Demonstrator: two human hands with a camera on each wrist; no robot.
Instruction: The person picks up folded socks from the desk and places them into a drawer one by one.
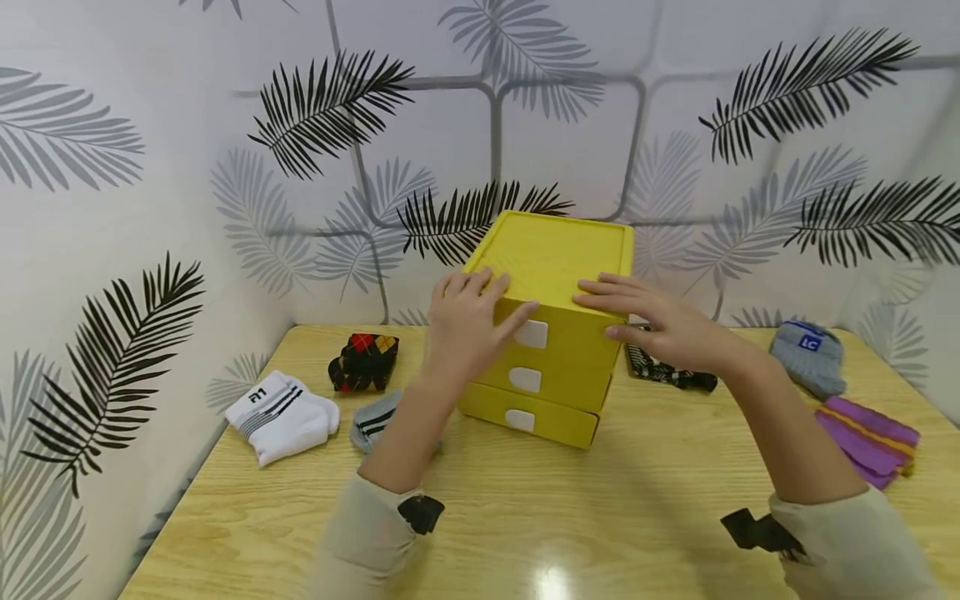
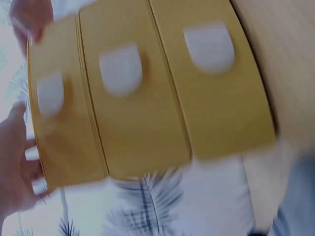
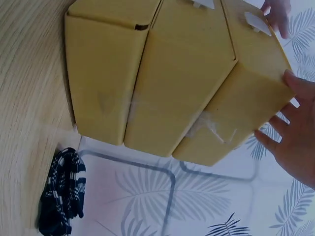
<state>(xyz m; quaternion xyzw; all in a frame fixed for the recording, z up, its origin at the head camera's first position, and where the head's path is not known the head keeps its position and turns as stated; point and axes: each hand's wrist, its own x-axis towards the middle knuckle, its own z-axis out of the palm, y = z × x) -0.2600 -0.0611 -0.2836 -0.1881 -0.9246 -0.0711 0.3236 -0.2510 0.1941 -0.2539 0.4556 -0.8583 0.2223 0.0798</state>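
A yellow three-drawer box (image 1: 572,354) stands mid-table, with white tab handles on its front. Its bottom drawer (image 1: 551,423) juts out a little beyond the ones above. My left hand (image 1: 468,321) rests on the top's front left corner, thumb stretched across the front edge. On the front right corner lies my right hand (image 1: 656,321), its fingers extended over the top and its thumb lower, by the side. In the right wrist view, the fingers of my right hand (image 3: 300,130) are spread along the box's upper edge.
Left of the box lie white striped socks (image 1: 281,417), dark argyle socks (image 1: 363,362) and grey striped socks (image 1: 372,417), partly behind my left arm. To the right are a black-and-white patterned fabric item (image 1: 675,377), a grey knit hat (image 1: 810,367) and folded purple fabric (image 1: 870,437).
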